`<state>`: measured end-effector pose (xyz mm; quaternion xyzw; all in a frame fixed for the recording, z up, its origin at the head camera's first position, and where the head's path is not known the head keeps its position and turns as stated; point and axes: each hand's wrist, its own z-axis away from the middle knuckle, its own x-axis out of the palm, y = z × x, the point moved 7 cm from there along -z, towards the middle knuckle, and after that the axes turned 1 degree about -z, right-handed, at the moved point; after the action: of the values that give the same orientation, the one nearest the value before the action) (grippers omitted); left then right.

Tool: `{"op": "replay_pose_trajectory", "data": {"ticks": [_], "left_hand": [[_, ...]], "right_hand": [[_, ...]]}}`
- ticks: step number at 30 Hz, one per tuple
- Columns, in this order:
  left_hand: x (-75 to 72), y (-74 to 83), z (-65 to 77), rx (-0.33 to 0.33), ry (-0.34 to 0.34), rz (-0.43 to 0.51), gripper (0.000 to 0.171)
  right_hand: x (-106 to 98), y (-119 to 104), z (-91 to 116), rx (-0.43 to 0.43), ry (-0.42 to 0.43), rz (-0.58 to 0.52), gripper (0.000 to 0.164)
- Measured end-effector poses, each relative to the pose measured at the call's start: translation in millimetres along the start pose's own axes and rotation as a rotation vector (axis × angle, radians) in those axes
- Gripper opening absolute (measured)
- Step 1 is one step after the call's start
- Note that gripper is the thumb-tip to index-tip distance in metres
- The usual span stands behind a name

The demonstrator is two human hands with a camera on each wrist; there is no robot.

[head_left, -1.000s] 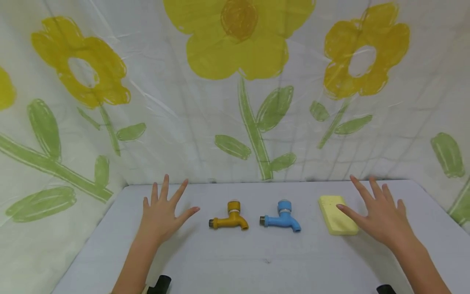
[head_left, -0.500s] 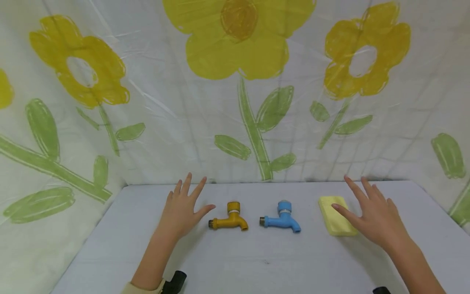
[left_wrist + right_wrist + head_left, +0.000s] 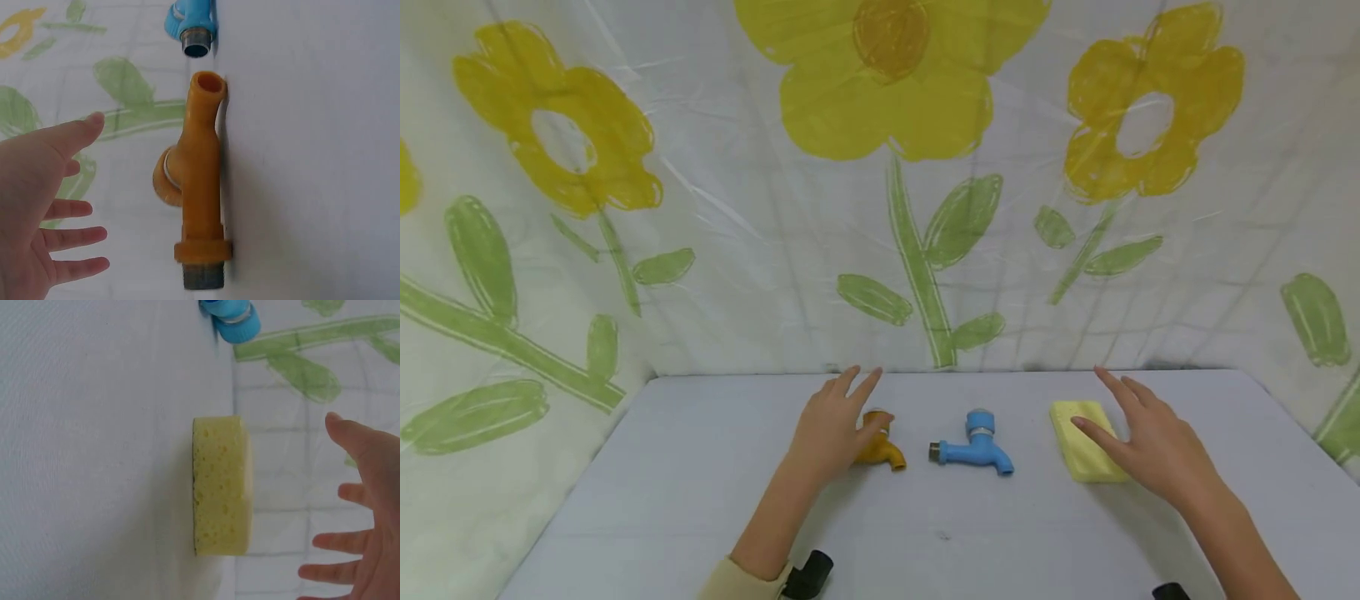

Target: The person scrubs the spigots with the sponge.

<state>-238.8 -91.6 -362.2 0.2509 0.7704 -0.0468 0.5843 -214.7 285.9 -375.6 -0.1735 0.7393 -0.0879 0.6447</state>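
My left hand [image 3: 827, 429] hovers over the yellow tap [image 3: 883, 454], fingers spread, and covers its threaded end in the head view. In the left wrist view the whole yellow tap [image 3: 201, 169] shows, apart from the fingers. A blue tap [image 3: 976, 450] lies to its right on the table. Farther right is a pale yellow sponge [image 3: 1078, 442]. Over the sponge's right side my right hand [image 3: 1165, 450] hovers with fingers extended, and its thumb overlaps the sponge in the head view. The right wrist view shows the sponge [image 3: 220, 487] apart from that hand.
The white table [image 3: 947, 550] reaches back to a white sheet [image 3: 737, 275] printed with yellow flowers and green leaves. Black wrist-worn devices show at the bottom, one near the left sleeve [image 3: 741, 581].
My left hand has moved right, from beside the yellow tap to over it. My right hand has shifted slightly left over the sponge. Both taps and the sponge stay put.
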Motion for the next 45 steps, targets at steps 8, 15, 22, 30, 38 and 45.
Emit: {"op": "replay_pose_trajectory", "data": {"ticks": [8, 15, 22, 30, 38, 45], "left_hand": [[17.6, 34.7, -12.2, 0.097, -0.001, 0.149, 0.05], [34.1, 50.4, -19.0, 0.057, -0.078, 0.298, 0.047], [54.0, 58.1, -25.8, -0.011, -0.21, 0.424, 0.045], [70.3, 63.4, -27.1, 0.004, -0.262, 0.552, 0.035], [82.1, 64.3, -22.9, 0.007, -0.333, 0.605, 0.029], [86.5, 65.9, -22.8, 0.022, -0.351, 0.606, 0.027]], "right_hand": [[11.8, 2.2, -2.2, 0.015, -0.033, -0.098, 0.092], [18.6, 5.7, -4.0, 0.027, -0.036, -0.172, 0.092], [27.0, 12.1, -7.4, 0.04, -0.064, -0.234, 0.094], [32.2, 19.9, -9.4, 0.056, -0.081, -0.257, 0.094], [38.1, 27.2, -10.4, 0.102, -0.129, -0.265, 0.094], [41.3, 28.5, -11.5, 0.1, -0.13, -0.234, 0.093]]}}
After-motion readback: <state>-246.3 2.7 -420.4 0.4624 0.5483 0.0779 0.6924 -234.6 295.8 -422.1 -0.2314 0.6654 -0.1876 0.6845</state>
